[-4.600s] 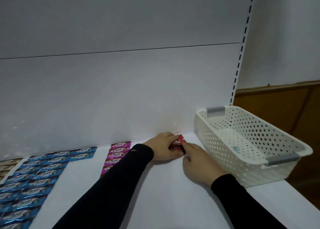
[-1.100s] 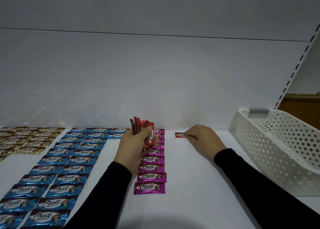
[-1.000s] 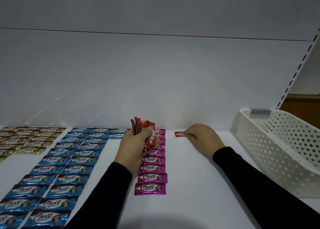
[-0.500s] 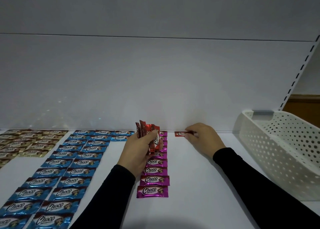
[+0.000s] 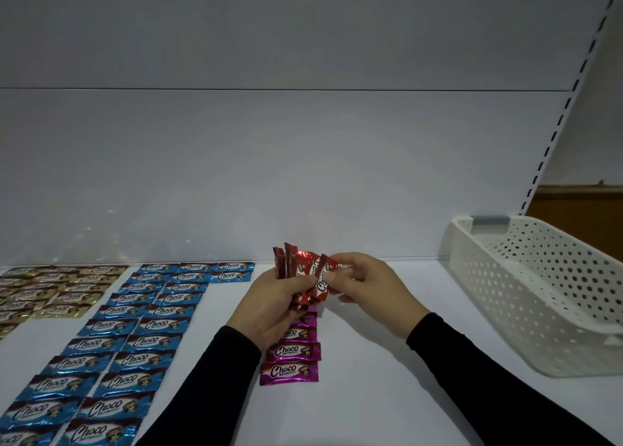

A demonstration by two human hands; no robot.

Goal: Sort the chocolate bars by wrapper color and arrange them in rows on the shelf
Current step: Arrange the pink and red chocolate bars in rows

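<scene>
Lowest in the frame, black sleeves run up from the bottom edge to both hands at centre. At lower left, the blue-wrapped bars [image 5: 111, 348] lie in two long columns on the white shelf [image 5: 371, 395]. Just right of them, partly under the left wrist, a single column of magenta-wrapped bars [image 5: 290, 371] runs toward the back.

At centre the left hand [image 5: 269, 307] has its fingers and thumb curled round a fanned bunch of red-wrapped bars [image 5: 296, 270], held upright above the magenta column. The right hand [image 5: 367, 290] meets it, thumb and fingertips pinching one red bar [image 5: 322, 285] at the bunch's right edge, apparently to draw it out. Behind the right fingers a sliver of another red wrapper shows; whether it lies on the shelf cannot be told.

Farther back at left sit the gold-wrapped bars [image 5: 54, 290]; at right, a white perforated basket [image 5: 526, 294] stands against the back panel.

The risk: the foil looks slick, so pulling one bar may drag neighbours loose, and they would drop onto the magenta column and disturb it. A red row started too close to the magenta one could also blur the colour groups.
</scene>
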